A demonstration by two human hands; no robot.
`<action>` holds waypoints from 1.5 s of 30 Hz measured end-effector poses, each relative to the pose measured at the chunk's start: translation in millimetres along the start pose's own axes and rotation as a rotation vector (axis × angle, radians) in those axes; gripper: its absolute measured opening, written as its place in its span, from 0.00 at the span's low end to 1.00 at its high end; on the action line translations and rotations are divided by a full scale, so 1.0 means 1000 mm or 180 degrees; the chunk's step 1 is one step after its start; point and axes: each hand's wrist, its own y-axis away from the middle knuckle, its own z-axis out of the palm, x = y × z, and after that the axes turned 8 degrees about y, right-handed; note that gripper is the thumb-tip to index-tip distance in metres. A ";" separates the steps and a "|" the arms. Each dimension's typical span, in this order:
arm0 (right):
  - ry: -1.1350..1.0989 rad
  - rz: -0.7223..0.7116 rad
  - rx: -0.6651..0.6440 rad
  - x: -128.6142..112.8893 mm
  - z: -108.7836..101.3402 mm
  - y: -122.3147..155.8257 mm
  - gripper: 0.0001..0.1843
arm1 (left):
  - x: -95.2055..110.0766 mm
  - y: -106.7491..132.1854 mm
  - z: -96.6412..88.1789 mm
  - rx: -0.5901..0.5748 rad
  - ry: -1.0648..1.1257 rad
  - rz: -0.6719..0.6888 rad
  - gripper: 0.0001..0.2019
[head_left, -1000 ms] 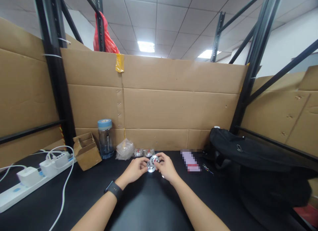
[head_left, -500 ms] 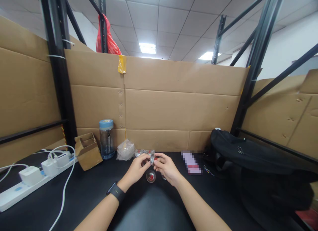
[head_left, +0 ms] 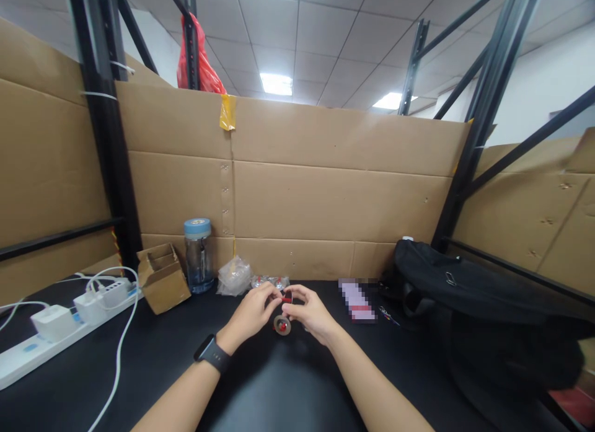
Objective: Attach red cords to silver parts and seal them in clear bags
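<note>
Both hands meet over the middle of the black table. My right hand (head_left: 313, 314) curls its thumb and fingers around a small red and dark part (head_left: 287, 300). From the other side, my left hand (head_left: 253, 311) has its fingertips pinched against that same part; what they grip is partly hidden. Just below the fingers is a round metal disc (head_left: 282, 325) with a red centre. Behind my hands lies a clear pack of shiny parts with red bits (head_left: 269, 282). A dark watch is on my left wrist.
At the back left stand a crumpled clear plastic bag (head_left: 234, 276), a blue-lidded bottle (head_left: 199, 256) and an open cardboard box (head_left: 163, 278). A white power strip (head_left: 49, 348) with cables lies left. To the right are a blurred pink item (head_left: 357, 300) and a black backpack (head_left: 483, 314).
The shiny silver face of the held part no longer shows; its red side appears between my fingers instead. My left fingertips have shifted slightly. The view has tipped down a little.
</note>
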 end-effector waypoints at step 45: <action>0.1491 -0.0423 -0.0442 -0.001 -0.031 0.000 0.25 | -0.004 0.006 0.022 -0.0244 0.1172 -0.0449 0.08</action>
